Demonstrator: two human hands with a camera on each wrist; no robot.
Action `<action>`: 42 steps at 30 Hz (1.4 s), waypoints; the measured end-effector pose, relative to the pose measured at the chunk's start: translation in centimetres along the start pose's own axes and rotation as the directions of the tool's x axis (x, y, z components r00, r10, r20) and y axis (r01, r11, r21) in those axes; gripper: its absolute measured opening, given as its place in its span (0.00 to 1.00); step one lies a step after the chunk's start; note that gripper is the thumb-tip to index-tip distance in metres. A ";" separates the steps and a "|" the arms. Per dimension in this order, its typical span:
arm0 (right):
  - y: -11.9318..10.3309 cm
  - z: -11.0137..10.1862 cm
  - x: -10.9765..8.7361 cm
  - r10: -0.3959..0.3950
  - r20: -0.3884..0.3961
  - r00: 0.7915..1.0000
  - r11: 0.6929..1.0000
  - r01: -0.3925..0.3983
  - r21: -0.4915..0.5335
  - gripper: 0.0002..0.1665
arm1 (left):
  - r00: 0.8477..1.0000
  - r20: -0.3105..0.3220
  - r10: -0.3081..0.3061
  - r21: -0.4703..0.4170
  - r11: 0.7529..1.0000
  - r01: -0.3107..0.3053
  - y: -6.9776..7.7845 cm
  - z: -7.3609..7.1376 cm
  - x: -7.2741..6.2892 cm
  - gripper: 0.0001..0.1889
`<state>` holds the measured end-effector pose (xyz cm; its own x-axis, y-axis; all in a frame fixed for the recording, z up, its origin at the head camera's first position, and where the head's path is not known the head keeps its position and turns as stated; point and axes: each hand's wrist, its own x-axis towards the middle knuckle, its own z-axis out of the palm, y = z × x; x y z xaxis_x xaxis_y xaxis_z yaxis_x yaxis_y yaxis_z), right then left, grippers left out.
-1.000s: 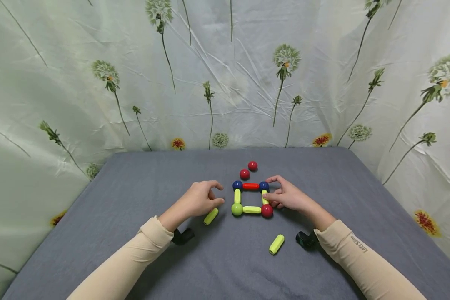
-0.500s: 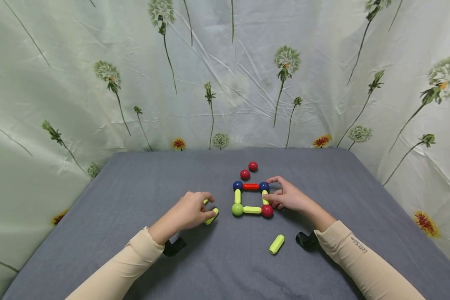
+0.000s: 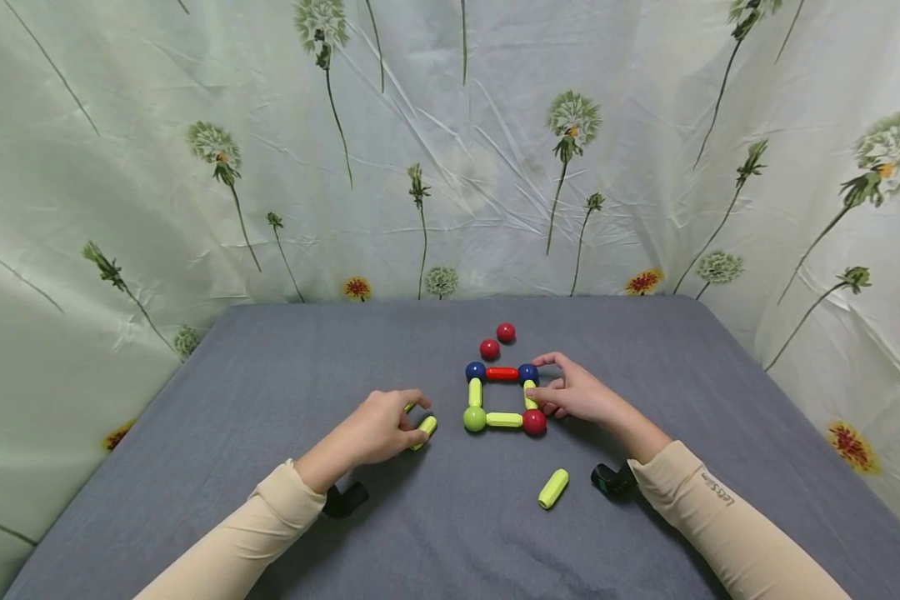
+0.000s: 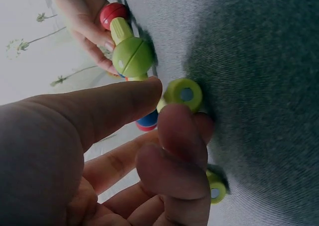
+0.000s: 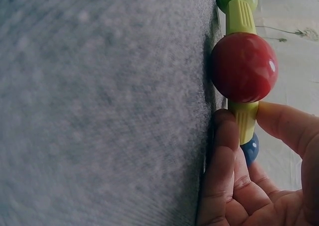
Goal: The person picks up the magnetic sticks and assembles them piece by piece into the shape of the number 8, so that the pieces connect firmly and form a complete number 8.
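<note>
Left of a multicoloured plastic rod-and-ball square, the left hand curls by a yellow-green faceted rod, grip unclear; the right hand pinches the square's right side. The rod seems light, stiff; hold mid-length.

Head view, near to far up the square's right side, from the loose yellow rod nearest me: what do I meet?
Loose yellow rod, red corner ball, yellow side rod pinched by the right hand, blue corner ball, floral curtain.
</note>
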<state>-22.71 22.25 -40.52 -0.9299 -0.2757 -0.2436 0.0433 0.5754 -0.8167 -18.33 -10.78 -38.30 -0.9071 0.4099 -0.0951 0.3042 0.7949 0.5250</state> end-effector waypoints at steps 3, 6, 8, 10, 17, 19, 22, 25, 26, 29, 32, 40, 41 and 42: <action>0.0 0.0 0.0 0.001 -0.001 1.000 1.000 -0.001 0.003 0.38 | 1.000 0.005 -0.001 -0.017 1.000 0.002 -0.1 0.1 0.0 0.19; 0.1 0.0 0.0 0.002 -0.001 1.000 1.000 -0.002 0.004 0.38 | 1.000 0.009 -0.009 -0.024 1.000 0.009 -0.2 0.2 -0.1 0.18; 0.1 0.1 0.0 0.003 -0.002 1.000 1.000 -0.003 0.002 0.38 | 1.000 0.010 -0.013 -0.024 1.000 0.013 -0.2 0.3 -0.1 0.18; 0.0 0.1 0.0 0.003 -0.004 1.000 1.000 -0.003 0.002 0.38 | 1.000 0.013 -0.016 -0.026 1.000 0.017 -0.3 0.3 -0.1 0.17; 0.0 0.0 -0.1 0.004 -0.006 1.000 1.000 -0.004 0.006 0.38 | 1.000 0.021 -0.018 -0.050 0.999 0.019 -0.5 0.6 0.0 0.16; 0.0 0.0 0.0 0.005 -0.007 1.000 1.000 -0.005 0.007 0.38 | 1.000 0.016 -0.015 -0.053 0.998 0.016 -0.5 0.7 0.0 0.16; 0.1 0.0 0.0 0.004 -0.009 1.000 1.000 -0.004 0.005 0.38 | 1.000 0.004 -0.003 -0.050 0.999 0.003 -0.6 0.8 0.1 0.15; 0.1 0.1 0.0 0.003 -0.012 1.000 1.000 -0.003 0.002 0.38 | 1.000 -0.014 0.021 -0.033 0.999 -0.022 -0.6 0.9 0.0 0.15; 0.2 0.1 0.0 0.003 -0.013 1.000 1.000 -0.003 0.000 0.38 | 0.999 -0.018 0.027 -0.028 0.999 -0.028 -0.5 1.0 0.0 0.14; 0.2 0.1 0.0 0.003 -0.015 1.000 1.000 -0.003 -0.002 0.38 | 0.999 -0.022 0.040 -0.018 0.999 -0.041 -0.5 1.1 0.0 0.14; 0.1 0.1 0.0 0.005 -0.016 1.000 1.000 -0.005 -0.003 0.38 | 0.999 -0.019 0.050 -0.020 0.999 -0.050 -0.5 1.2 -0.1 0.13; 0.1 0.1 0.0 0.009 -0.020 1.000 1.000 -0.009 0.000 0.38 | 0.999 -0.025 0.045 -0.034 0.998 -0.046 -0.4 1.4 0.0 0.13; 0.1 0.2 0.0 0.008 -0.020 1.000 1.000 -0.008 0.001 0.38 | 0.998 -0.029 0.047 -0.038 0.998 -0.048 -0.4 1.4 0.0 0.13; 0.1 0.1 0.0 0.007 -0.019 1.000 1.000 -0.007 0.001 0.38 | 0.998 -0.034 0.052 -0.039 0.998 -0.053 -0.3 1.4 0.0 0.13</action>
<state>-22.69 22.17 -40.68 -0.9364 -0.2565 -0.2394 0.0505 0.5766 -0.8155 -18.03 -10.40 -39.71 -0.8994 0.4354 -0.0391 0.3405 0.7538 0.5620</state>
